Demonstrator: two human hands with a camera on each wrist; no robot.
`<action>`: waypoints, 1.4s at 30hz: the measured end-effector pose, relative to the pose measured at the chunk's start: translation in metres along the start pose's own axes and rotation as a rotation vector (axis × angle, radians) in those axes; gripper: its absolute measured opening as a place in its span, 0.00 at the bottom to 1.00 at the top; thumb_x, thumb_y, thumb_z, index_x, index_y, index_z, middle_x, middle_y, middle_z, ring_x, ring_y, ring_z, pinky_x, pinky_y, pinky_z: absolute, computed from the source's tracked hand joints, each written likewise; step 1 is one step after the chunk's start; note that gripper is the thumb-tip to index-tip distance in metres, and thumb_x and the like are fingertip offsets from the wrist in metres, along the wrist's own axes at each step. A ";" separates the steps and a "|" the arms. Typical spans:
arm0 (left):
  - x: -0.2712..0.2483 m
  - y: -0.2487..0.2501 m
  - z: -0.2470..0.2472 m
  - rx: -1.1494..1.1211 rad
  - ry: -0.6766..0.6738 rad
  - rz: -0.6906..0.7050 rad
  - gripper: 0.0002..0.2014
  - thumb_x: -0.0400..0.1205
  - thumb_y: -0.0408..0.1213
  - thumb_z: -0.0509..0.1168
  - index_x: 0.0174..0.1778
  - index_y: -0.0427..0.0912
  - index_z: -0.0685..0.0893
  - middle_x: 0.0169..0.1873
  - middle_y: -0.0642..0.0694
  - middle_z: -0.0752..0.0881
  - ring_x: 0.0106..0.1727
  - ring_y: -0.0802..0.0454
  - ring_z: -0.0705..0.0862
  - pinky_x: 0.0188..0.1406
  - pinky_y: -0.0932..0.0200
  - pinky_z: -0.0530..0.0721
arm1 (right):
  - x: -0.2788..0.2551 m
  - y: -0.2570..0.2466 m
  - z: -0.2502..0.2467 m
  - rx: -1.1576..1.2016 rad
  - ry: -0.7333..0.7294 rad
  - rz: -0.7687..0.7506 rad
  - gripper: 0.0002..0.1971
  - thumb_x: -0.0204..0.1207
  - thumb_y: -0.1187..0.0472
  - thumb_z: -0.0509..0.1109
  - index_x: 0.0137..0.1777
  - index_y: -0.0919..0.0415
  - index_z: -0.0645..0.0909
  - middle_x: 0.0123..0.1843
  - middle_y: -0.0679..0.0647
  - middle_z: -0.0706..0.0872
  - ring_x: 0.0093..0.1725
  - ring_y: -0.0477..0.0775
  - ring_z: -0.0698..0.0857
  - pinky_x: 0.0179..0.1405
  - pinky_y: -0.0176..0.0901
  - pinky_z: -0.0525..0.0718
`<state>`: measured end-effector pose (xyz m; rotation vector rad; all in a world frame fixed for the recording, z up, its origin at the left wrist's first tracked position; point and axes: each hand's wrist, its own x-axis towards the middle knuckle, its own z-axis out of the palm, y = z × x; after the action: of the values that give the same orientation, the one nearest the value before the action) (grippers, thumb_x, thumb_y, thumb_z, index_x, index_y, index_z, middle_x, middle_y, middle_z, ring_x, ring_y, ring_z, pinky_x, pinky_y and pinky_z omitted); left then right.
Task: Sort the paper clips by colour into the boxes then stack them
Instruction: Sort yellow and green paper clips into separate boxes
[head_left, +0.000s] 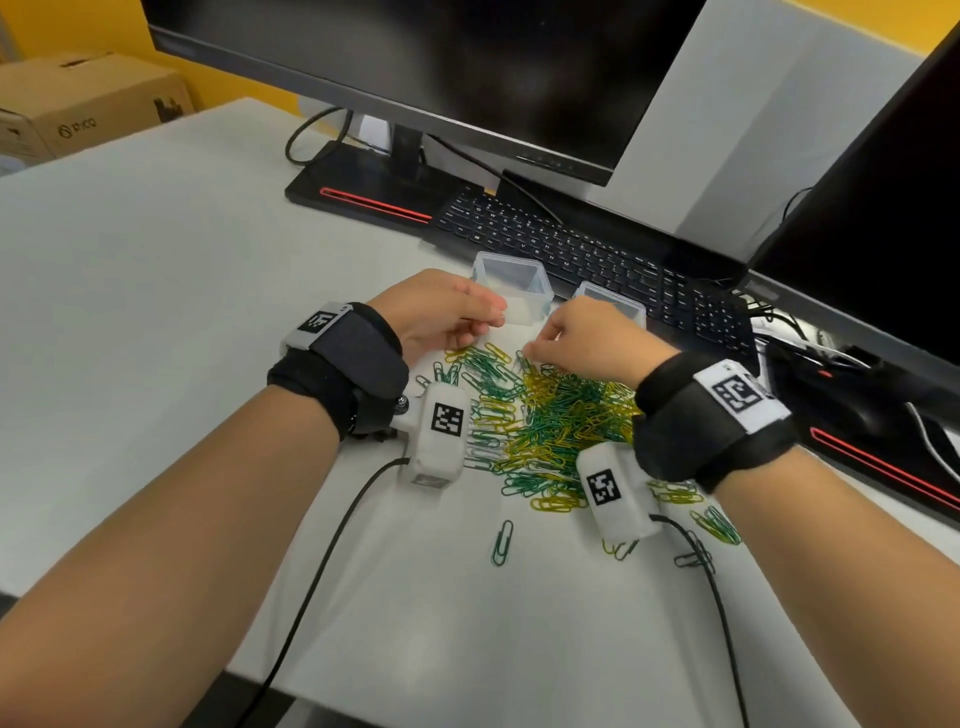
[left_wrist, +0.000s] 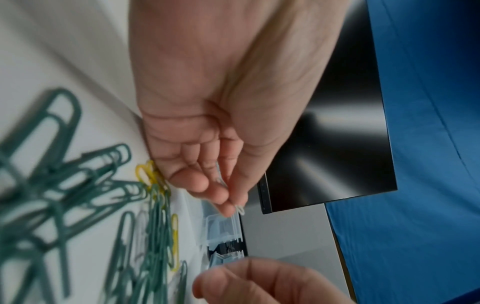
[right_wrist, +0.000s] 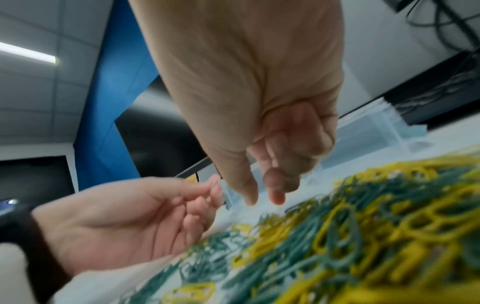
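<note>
A heap of green, yellow and white paper clips lies on the white desk, blurred in the wrist views. Two clear plastic boxes stand open just behind it. My left hand hovers in front of the left box and pinches a white paper clip between thumb and fingers. My right hand reaches down to the heap's far edge. Its thumb and forefinger are slightly apart with nothing between them.
A black keyboard lies right behind the boxes, with a monitor and its base further back. A second monitor and cables fill the right side. A single green clip lies near me. A cardboard box sits far left.
</note>
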<state>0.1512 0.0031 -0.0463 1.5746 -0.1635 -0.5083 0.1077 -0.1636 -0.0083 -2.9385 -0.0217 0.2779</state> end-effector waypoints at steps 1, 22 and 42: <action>-0.001 0.001 0.001 -0.023 0.010 -0.013 0.05 0.80 0.25 0.66 0.46 0.38 0.84 0.33 0.45 0.84 0.30 0.56 0.78 0.27 0.68 0.78 | 0.004 -0.003 0.003 -0.025 -0.011 0.002 0.18 0.76 0.48 0.73 0.46 0.66 0.88 0.45 0.57 0.87 0.43 0.54 0.83 0.34 0.41 0.74; -0.012 0.008 0.002 0.816 -0.078 0.051 0.10 0.71 0.36 0.78 0.46 0.46 0.90 0.29 0.57 0.77 0.31 0.61 0.74 0.29 0.68 0.71 | 0.005 -0.019 -0.002 -0.156 -0.161 0.047 0.19 0.77 0.51 0.71 0.30 0.60 0.73 0.29 0.51 0.76 0.25 0.47 0.73 0.21 0.39 0.69; -0.012 0.006 0.001 0.773 -0.108 0.120 0.07 0.71 0.34 0.77 0.44 0.46 0.90 0.27 0.56 0.79 0.29 0.61 0.74 0.27 0.74 0.71 | -0.014 0.009 -0.003 1.116 -0.405 0.104 0.03 0.76 0.67 0.64 0.42 0.59 0.76 0.31 0.51 0.73 0.26 0.46 0.67 0.19 0.32 0.60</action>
<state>0.1420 0.0067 -0.0375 2.2685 -0.5870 -0.4585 0.0945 -0.1731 -0.0040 -1.7501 0.1713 0.6391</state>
